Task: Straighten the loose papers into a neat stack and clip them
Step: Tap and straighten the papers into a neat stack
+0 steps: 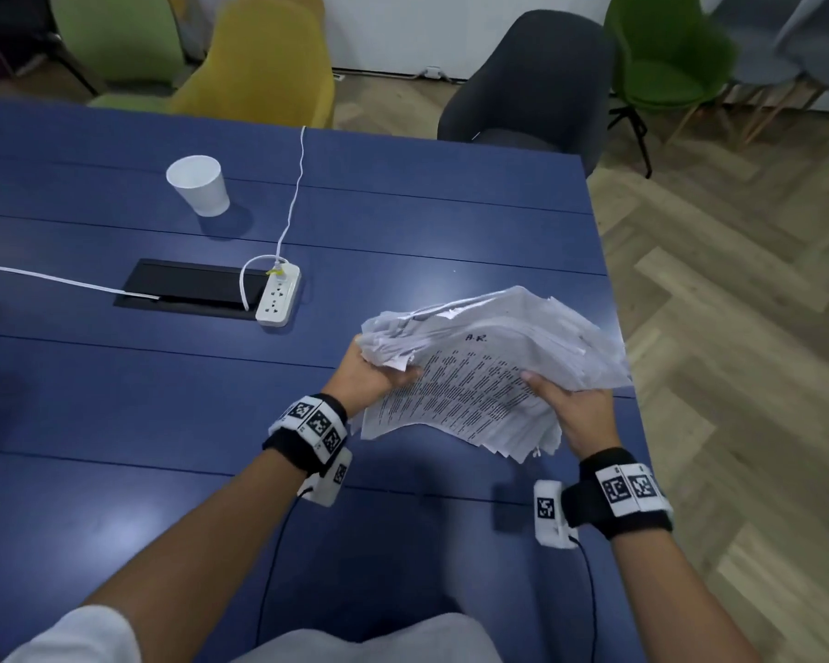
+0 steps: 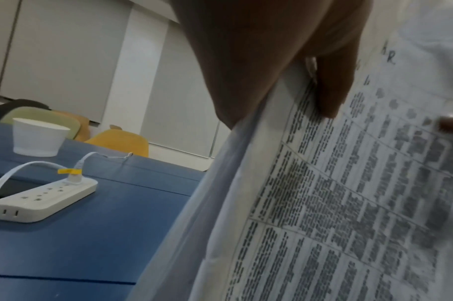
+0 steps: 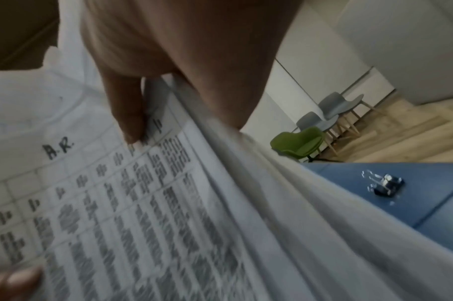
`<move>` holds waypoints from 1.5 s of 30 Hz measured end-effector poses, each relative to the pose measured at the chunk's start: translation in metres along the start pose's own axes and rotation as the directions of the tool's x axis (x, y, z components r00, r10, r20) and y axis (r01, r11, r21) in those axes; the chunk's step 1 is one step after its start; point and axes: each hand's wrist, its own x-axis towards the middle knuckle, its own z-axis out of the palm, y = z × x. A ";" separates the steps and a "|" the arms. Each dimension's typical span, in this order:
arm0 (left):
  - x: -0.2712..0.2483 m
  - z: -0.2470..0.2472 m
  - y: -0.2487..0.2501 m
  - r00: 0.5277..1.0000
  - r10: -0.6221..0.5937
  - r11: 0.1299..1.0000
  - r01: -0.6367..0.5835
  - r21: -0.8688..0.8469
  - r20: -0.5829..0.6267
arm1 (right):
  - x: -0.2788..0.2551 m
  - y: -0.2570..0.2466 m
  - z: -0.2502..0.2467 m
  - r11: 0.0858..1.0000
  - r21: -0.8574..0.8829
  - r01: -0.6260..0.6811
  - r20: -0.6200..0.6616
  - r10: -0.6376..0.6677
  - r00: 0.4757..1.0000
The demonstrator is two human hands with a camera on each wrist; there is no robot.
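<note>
Gripping the ragged papers (image 1: pixel 489 370) above the table's (image 1: pixel 403 222) right edge, both hands hold opposite sides.

We cannot read the blurred print on the papers (image 1: pixel 475 375); their underside hides the fingers of both hands, and the binder clip (image 3: pixel 385 185) appears only in the right wrist view.

Papers (image 1: pixel 489 370): white, black printed grid text. Table (image 1: pixel 403 222): dark blue. Paper cup (image 1: pixel 198 184), power strip (image 1: pixel 278 295): white. Binder clip (image 3: pixel 386 185): black, silver handles. Chairs: green (image 1: pixel 661 50), mustard yellow (image 1: pixel 269 64), dark grey (image 1: pixel 527 79). Wristbands (image 1: pixel 623 495): black, white coded squares.
</note>
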 end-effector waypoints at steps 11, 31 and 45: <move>0.028 -0.012 0.003 0.989 -0.080 0.991 0.093 -0.101 0.124 | 0.006 -0.110 0.014 0.465 -0.713 0.525 0.223 -0.559 0.799; 0.029 -0.020 -0.015 0.982 -0.154 0.964 0.125 -0.237 -0.108 | 0.060 -0.042 -0.015 0.664 -0.733 0.150 0.050 -0.167 0.985; 0.005 -0.037 -0.030 0.935 -0.343 0.845 0.265 -0.464 -0.091 | 0.046 0.033 0.002 0.935 -0.261 -0.239 0.370 0.326 0.870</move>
